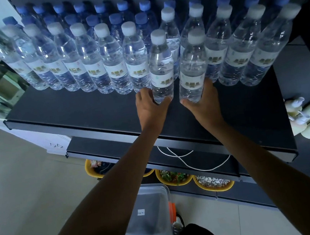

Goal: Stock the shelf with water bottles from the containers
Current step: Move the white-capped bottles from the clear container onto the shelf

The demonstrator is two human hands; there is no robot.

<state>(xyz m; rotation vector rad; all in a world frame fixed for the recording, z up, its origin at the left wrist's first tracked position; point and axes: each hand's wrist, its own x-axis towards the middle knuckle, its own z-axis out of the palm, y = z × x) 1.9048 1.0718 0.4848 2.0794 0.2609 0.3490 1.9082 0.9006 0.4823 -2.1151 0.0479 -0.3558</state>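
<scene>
Outstretched arms (119,183) span a dark shelf (69,114) already lined with water-bottle rows (90,66), above a seemingly empty container (150,214), as left hand (149,108) and right hand (202,104) curl fingers (142,93) round two more bottles (160,66) at the front-row gap, the job apparently near done.

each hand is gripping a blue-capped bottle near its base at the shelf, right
Not quite: the head view shows white caps on the bottles that the left hand and right hand grip near the base at the shelf; blue caps top only the back rows.
</scene>
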